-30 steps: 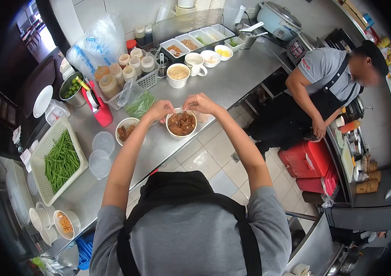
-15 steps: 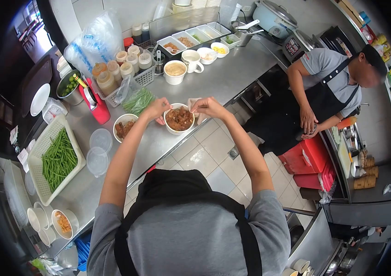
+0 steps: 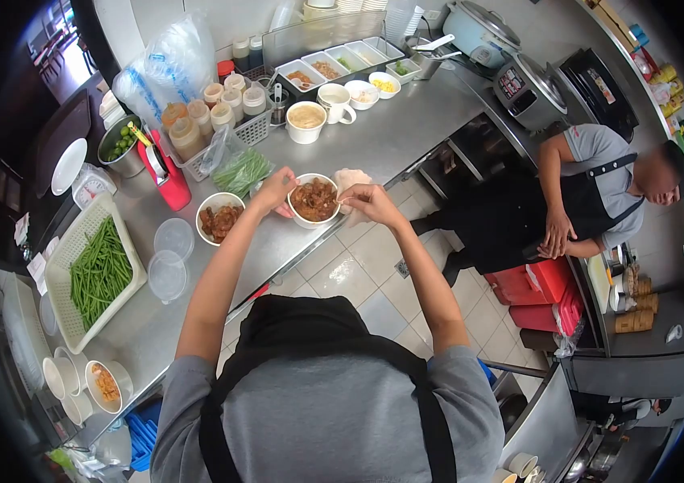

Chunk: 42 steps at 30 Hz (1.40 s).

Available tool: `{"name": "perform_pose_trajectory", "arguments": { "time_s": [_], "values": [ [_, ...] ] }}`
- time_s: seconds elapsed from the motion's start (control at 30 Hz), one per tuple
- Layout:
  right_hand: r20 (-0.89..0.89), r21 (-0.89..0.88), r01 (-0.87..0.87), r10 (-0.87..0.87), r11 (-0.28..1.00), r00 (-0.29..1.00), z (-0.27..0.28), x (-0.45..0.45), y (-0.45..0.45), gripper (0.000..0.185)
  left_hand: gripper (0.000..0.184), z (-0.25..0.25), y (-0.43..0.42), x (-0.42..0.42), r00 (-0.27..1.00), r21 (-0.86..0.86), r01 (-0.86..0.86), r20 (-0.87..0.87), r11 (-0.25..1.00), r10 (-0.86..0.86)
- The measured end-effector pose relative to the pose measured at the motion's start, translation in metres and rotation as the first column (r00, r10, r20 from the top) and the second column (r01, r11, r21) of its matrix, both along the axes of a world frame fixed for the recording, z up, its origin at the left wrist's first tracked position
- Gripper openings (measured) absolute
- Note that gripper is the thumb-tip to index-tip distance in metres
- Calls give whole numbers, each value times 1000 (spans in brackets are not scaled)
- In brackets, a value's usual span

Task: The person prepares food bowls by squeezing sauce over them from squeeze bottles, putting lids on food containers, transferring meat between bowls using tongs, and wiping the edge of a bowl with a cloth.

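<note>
A white paper bowl (image 3: pixel 314 222) of brown, saucy meat (image 3: pixel 313 199) stands near the counter's front edge, between my two hands. At its left rim, my left hand (image 3: pixel 277 191) has its fingers closed on the side. My right hand (image 3: pixel 367 203) pinches the right rim, thumb and fingertips together. A pale crumpled cloth (image 3: pixel 351 179) lies just behind the right fingers. To the left is a second bowl (image 3: pixel 204 230) with similar meat. Behind my left wrist rests a clear bag of cut green vegetables (image 3: pixel 243 172).
Left on the steel counter (image 3: pixel 166 320) are clear lids (image 3: pixel 168 276) and a basket (image 3: pixel 141 278) of green beans. Squeeze bottles (image 3: pixel 221 117), a cup of beige contents (image 3: pixel 305 135) and topping trays (image 3: pixel 334 72) stand behind. A co-worker (image 3: pixel 519 213) stands at right.
The co-worker has shifted down and right, with the head now turned up more. My hands stay at the bowl; the right fingers have dropped slightly along its rim.
</note>
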State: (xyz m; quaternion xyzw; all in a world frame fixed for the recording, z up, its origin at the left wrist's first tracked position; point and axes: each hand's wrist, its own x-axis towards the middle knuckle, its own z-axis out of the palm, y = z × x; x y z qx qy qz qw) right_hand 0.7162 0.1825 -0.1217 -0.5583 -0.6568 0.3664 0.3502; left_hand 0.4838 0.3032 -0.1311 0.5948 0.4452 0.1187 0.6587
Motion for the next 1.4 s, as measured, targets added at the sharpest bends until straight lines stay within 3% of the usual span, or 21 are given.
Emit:
{"name": "perform_pose_trajectory", "arguments": {
  "time_s": [0.13,0.33,0.57,0.87,0.97,1.07,1.2,1.27,1.4],
  "values": [
    [-160,-131,-17,-4,991,987,-8,0,-3,13,19,1,-5,0,999,-19,-37,17,999,37],
    [-383,-191,-44,-33,981,923,-16,-8,-19,14,19,-3,-15,3,987,-111,-121,94,986,131],
    [-534,-103,273,-285,956,796,-36,-40,-31,13,18,-10,-24,4,950,-191,-203,197,960,240],
    [-602,-71,406,-363,911,711,-48,-67,-25,14,18,-9,-43,6,866,-323,-324,277,889,416],
    [-554,-100,384,-372,918,745,-46,-69,-21,15,19,-19,-49,8,824,-378,-367,292,850,485],
    [-618,-134,316,-328,939,714,-42,-73,-16,15,22,-35,-54,14,829,-369,-343,313,864,463],
    [-746,-236,184,-300,954,594,-27,-67,-18,14,29,-37,-48,12,883,-270,-344,233,899,408],
    [-808,-193,54,-190,980,557,-6,-60,-31,12,35,-34,-51,5,909,-223,-342,167,913,382],
    [-852,-93,-108,-23,990,523,23,-45,-46,9,46,-38,-73,-14,925,-278,-260,203,925,321]
  ]
}}
